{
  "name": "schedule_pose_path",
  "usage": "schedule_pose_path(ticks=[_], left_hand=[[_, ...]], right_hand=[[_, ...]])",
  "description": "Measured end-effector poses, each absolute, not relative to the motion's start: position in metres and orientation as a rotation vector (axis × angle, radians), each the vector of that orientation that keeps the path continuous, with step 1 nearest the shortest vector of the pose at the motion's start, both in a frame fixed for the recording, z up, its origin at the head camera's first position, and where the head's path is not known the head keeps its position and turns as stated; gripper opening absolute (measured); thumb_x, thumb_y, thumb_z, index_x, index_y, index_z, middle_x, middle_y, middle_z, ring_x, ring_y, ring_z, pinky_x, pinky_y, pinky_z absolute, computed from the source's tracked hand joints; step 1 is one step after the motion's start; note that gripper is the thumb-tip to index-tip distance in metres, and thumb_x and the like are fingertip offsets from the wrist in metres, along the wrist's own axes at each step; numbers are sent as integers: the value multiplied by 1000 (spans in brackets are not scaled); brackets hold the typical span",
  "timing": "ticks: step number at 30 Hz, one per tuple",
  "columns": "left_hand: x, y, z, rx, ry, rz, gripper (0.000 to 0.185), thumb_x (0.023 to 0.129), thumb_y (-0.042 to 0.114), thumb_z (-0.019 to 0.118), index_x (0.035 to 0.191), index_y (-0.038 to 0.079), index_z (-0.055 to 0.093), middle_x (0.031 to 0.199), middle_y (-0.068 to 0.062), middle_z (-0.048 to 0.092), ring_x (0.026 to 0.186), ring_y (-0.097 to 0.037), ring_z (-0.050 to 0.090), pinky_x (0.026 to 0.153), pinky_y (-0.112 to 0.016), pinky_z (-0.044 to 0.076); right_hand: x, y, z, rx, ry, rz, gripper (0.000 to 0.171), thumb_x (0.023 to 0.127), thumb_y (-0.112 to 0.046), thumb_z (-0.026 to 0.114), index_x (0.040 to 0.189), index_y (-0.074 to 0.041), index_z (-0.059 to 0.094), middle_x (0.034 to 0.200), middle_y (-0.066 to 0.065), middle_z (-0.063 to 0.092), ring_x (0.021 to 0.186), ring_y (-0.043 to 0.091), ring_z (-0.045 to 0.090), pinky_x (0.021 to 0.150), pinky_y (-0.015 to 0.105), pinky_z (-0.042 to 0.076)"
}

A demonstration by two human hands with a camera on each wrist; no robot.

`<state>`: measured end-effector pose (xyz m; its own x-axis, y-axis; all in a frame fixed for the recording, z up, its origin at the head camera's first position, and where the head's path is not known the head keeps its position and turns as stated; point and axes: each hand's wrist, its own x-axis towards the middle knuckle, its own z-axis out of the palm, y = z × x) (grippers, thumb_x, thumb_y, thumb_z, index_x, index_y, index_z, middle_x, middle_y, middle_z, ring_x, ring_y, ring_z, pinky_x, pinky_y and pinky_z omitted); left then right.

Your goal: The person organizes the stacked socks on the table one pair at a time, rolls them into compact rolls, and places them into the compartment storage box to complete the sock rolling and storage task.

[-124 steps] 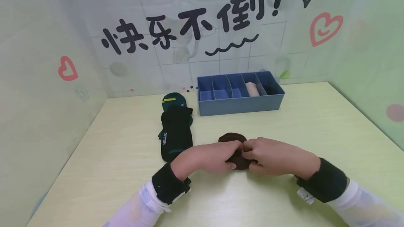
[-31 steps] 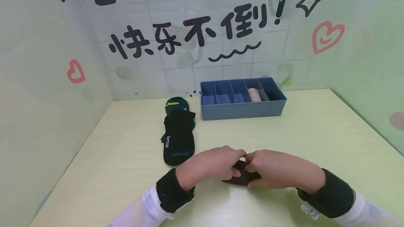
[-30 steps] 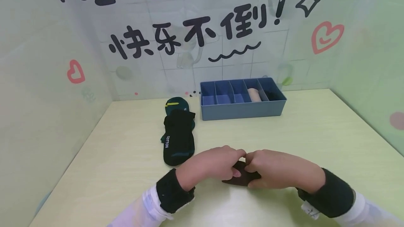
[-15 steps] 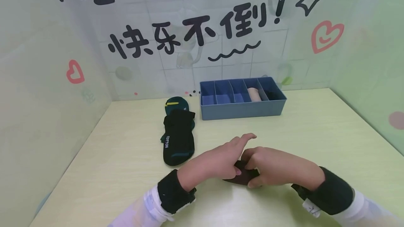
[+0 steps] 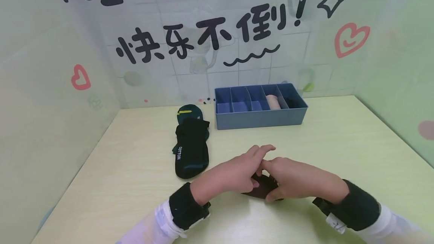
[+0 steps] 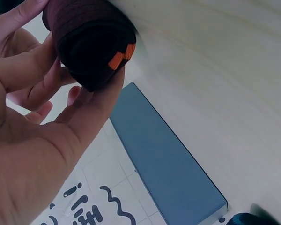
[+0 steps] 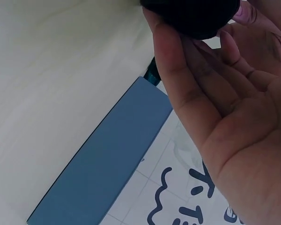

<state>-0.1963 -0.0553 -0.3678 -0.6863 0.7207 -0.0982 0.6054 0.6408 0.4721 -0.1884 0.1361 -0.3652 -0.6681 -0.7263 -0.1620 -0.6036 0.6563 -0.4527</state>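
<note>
A dark maroon sock point(image 5: 262, 188), rolled into a thick bundle, is between my two hands low over the table. Orange patches show on the near end of the rolled sock point(image 6: 96, 51) in the left wrist view. My left hand point(image 5: 234, 174) grips its left end, with a finger stretched out above it. My right hand point(image 5: 295, 179) holds the right end, thumb on the near side and fingers on the far side. In the right wrist view the bundle's dark end point(image 7: 196, 16) rests against the fingers.
A blue divided box point(image 5: 259, 121) stands at the back, with a pale pink roll point(image 5: 272, 102) and a dark bundle point(image 5: 292, 103) in its right compartments. Left of it lie black socks point(image 5: 192, 155) marked COTTON, overlapping dark green ones point(image 5: 190, 111).
The sock reached out beyond my hands earlier and is now a compact roll. My left fingers have lifted off the far side, one stretched out; my right fingers have shifted around the roll.
</note>
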Motion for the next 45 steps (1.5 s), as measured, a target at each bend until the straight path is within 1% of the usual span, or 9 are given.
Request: schedule_pose_path(ticks=[5, 12, 16, 23, 27, 32, 37, 40, 45], left_hand=[[-195, -58, -367, 1056, 2626, 570, 97, 83, 7, 75, 154, 27, 13, 113, 3, 46, 82, -4, 52, 74, -15, 46], [-198, -60, -366, 1015, 2622, 527, 85, 87, 15, 73, 153, 26, 21, 105, 6, 51, 85, -3, 54, 78, -18, 47], [-201, -62, -365, 908, 2719, 457, 76, 91, 26, 69, 152, 24, 23, 116, 3, 57, 93, -7, 58, 82, -23, 50], [-213, -74, -358, 610, 3034, 251, 64, 99, 48, 51, 149, 13, 33, 123, -10, 63, 91, -19, 66, 65, -31, 53], [-223, -90, -355, 428, 3084, 133, 60, 98, 49, 52, 146, 13, 41, 131, -10, 61, 107, -26, 65, 74, -41, 56], [-230, -105, -357, 155, 3009, -76, 62, 96, 49, 55, 147, 17, 42, 146, -16, 45, 126, -42, 47, 92, -57, 49], [-229, -109, -361, -39, 2838, -174, 67, 94, 46, 57, 150, 17, 36, 156, -25, 26, 133, -57, 36, 94, -64, 46], [-228, -110, -363, -72, 2794, -166, 66, 94, 44, 59, 150, 17, 36, 156, -26, 27, 132, -58, 38, 92, -64, 48], [-228, -108, -363, -52, 2791, -176, 67, 94, 46, 59, 150, 18, 37, 155, -25, 30, 131, -58, 40, 91, -63, 49]], right_hand=[[-186, 134, -366, -1110, 2580, -456, 52, 75, -33, 84, 114, -17, 53, 84, -14, 59, 74, 0, 53, 73, 24, 47], [-187, 133, -363, -1170, 2641, -372, 44, 76, -28, 84, 108, -20, 54, 94, -14, 59, 86, 4, 57, 81, 31, 51], [-199, 134, -356, -1141, 2617, -458, 37, 76, -21, 81, 104, -22, 56, 95, -12, 61, 85, 8, 58, 77, 28, 49], [-245, 143, -318, -870, 2676, -614, 35, 81, -20, 76, 109, -17, 55, 111, 7, 67, 78, 15, 64, 66, 29, 50], [-282, 141, -292, -672, 2809, -682, 35, 85, -20, 68, 116, -11, 53, 116, 17, 67, 84, 20, 67, 70, 33, 50], [-334, 132, -278, -419, 2908, -751, 37, 92, -26, 55, 121, -5, 50, 103, 17, 69, 77, 22, 69, 73, 34, 50], [-374, 121, -289, -292, 2937, -766, 26, 94, -28, 50, 95, -3, 57, 85, 12, 65, 77, 29, 73, 71, 33, 55], [-389, 113, -302, -247, 2962, -802, 31, 94, -27, 49, 73, -6, 55, 67, 8, 62, 76, 30, 73, 70, 32, 53], [-400, 104, -319, -219, 3013, -758, 36, 99, -23, 46, 66, -9, 49, 57, 3, 46, 58, 29, 59, 69, 34, 44]])
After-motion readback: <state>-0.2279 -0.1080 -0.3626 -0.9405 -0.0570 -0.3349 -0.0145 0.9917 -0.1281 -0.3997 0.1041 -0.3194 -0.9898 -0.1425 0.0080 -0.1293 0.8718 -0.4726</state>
